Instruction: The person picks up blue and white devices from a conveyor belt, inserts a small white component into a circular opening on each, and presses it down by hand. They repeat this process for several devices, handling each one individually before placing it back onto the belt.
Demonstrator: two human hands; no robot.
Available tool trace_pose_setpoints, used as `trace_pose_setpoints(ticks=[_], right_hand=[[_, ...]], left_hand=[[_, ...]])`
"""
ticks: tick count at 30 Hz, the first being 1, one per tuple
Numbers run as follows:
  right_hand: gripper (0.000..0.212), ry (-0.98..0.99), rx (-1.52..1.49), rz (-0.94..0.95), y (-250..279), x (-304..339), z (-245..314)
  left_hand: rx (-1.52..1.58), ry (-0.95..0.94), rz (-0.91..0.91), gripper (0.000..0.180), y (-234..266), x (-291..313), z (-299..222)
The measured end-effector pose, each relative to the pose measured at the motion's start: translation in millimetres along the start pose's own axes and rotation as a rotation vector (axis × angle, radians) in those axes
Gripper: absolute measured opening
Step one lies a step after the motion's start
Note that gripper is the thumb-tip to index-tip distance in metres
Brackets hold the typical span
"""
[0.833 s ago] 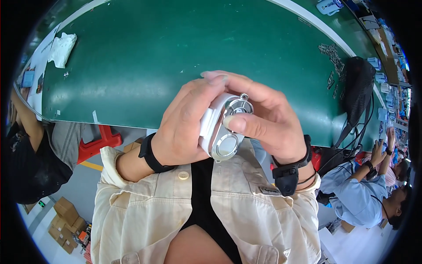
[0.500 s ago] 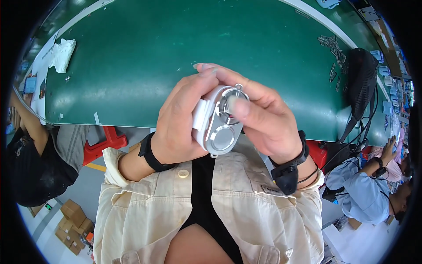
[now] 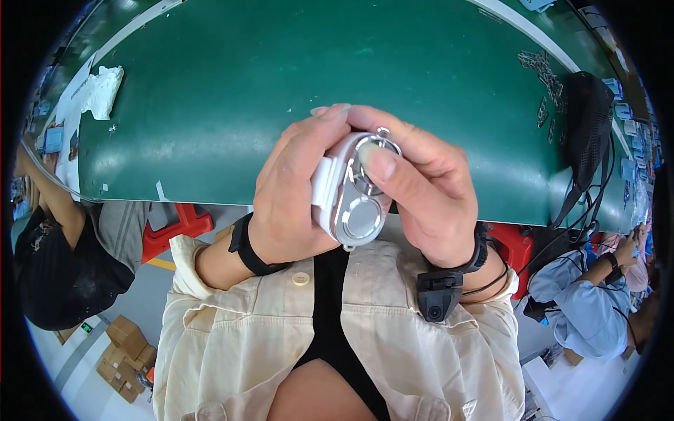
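Note:
Between my hands, over the table's near edge, is a white and silver oblong device (image 3: pixel 361 219) with rounded ends. Its shiny face carries two round parts, and a small metal loop sticks out at either end. My left hand (image 3: pixel 286 186) wraps around its left side, next to a raised white block. From the right, my right hand (image 3: pixel 435 189) grips it, the thumb lying on the upper round part and partly covering it. The fingertips of both hands meet near the device's far end. Its underside is hidden.
A green table (image 3: pixel 281 56) spreads ahead. Crumpled white plastic (image 3: pixel 104 92) lies at its left; small dark metal parts (image 3: pixel 540 74) and a black mesh bag (image 3: pixel 586 126) with cables are at the right. People sit on both sides, near red stools (image 3: pixel 179 228).
My right thumb has shifted slightly left and up over the upper round part. My right wrist has turned, swinging its strapped black unit round. The device stays in both hands, nearly in place.

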State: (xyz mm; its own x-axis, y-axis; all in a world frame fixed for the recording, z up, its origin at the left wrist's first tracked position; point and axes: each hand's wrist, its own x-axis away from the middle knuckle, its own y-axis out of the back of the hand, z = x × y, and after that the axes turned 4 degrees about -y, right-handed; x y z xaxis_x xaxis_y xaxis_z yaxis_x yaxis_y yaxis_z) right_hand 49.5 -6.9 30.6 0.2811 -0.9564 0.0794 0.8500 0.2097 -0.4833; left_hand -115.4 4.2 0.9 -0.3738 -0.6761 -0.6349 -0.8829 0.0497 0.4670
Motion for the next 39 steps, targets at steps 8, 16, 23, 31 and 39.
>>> trace_pose_setpoints(ticks=[8,16,23,31,39], right_hand=[[0.039,-0.204,-0.057,0.028,-1,-7,10],[0.041,-0.048,0.013,0.092,1,-1,6],[0.040,-0.010,0.006,0.014,-9,2,0],[0.035,-0.076,-0.120,0.017,-8,0,4],[0.036,0.125,0.101,-0.047,-13,4,-4]], left_hand=[[0.099,0.071,-0.016,0.092,0,3,4],[0.069,-0.004,0.018,0.095,2,-1,2],[0.091,0.066,-0.151,0.076,-5,1,-2],[0.073,0.063,0.001,0.101,3,5,-2],[0.051,0.004,0.012,0.103,2,2,2]])
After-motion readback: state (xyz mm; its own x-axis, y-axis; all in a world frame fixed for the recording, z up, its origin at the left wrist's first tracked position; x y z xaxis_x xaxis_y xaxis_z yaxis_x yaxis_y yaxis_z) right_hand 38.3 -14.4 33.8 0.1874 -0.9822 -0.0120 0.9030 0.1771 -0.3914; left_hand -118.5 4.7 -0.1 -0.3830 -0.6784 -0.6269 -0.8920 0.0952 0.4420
